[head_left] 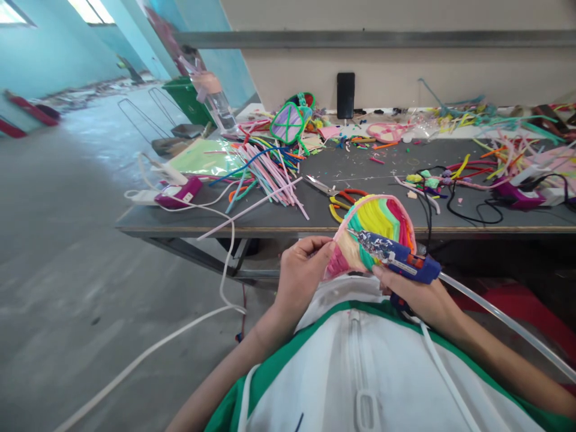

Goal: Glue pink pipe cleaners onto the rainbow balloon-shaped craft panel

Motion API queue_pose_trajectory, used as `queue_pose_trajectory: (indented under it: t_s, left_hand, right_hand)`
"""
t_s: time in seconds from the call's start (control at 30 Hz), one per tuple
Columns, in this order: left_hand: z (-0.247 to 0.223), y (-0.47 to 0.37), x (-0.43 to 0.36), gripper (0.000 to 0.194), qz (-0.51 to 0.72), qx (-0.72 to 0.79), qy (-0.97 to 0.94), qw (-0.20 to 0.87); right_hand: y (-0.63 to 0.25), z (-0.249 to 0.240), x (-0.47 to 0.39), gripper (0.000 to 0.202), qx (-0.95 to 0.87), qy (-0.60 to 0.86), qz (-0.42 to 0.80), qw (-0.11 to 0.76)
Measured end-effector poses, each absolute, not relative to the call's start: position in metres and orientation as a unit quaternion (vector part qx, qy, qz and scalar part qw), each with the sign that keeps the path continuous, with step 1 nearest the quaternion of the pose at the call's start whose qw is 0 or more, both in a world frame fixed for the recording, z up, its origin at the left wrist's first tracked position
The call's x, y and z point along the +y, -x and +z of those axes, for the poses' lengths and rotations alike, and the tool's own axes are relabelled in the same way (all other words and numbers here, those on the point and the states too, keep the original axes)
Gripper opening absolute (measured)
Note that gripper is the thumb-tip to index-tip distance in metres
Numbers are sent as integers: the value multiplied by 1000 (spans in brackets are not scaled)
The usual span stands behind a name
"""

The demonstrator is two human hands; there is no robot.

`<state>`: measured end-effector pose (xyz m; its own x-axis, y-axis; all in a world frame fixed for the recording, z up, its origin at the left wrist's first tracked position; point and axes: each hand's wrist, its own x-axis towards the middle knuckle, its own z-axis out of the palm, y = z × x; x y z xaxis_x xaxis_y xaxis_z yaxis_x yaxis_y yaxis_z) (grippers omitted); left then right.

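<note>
The left hand's (pixel 303 267) grip pinches the pink-rimmed multicoloured piece (pixel 380 217) by its edge, beside the worktop (pixel 265 221). The right hand's (pixel 411 289) grip is closed on the blue glue gun (pixel 402 257), nozzle over the piece.

We hold a rounded craft piece (pixel 382 215), its pale pink rim around wavy bands of yellow, teal, cream, magenta and orange, in front of the worktop's (pixel 150 220) near edge, overlapping it in view. Across its lower part we hold a blue glue gun (pixel 407 259), barrel flecked whitish, nozzle towards the left rim, a long clear stick (pixel 499 312) trailing from its back.
</note>
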<state>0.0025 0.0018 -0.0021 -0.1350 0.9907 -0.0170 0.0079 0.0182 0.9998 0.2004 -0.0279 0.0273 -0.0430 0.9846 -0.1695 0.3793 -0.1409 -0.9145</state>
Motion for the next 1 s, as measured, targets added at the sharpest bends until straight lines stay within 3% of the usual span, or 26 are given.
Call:
queue_pose_trajectory:
  t_s: [0.73, 1.0]
  left_hand:
    - [-1, -2, 1, 25, 518, 541, -466, 472]
    - [-4, -1, 2, 24, 504, 545, -480, 468]
  right_hand:
    - [-199, 18, -27, 35, -551, 644, 456, 272]
    - [-195, 23, -26, 21, -565, 600, 465, 322]
